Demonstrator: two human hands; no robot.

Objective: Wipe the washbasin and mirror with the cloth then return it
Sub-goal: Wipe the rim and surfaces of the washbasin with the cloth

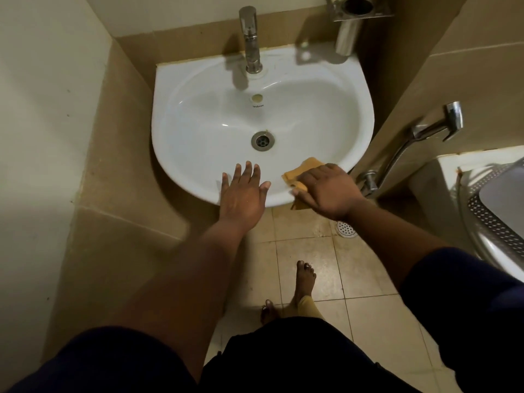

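Head view looks down on a white basin (215, 154) with the right hand (326, 191) pressing an orange cloth (300, 170) flat on the near right rim, fingers laid over the fabric and slightly curled on it, while the left hand (243, 191) hovers or rests over the near rim with fingers spread and holding nothing. Judging by this, the wipe of the basin is under way at the front lip; the mirror is not in view, so it likely remains to be done. To do this well, keep the palm flat so the cloth stays spread, follow the curve of the rim round, then work down the bowl toward the drain (262, 140), and go round the base of the tap (251, 38) last. A corner of the cloth hangs off the front edge, so bunching it back under the palm would stop it slipping to the floor (312, 279). Room is tight: a tiled wall (113, 123) is close on the left, a spray hose (411, 148) and its valve sit just beside the right rim, and a steel holder (357, 12) overhangs the back right corner
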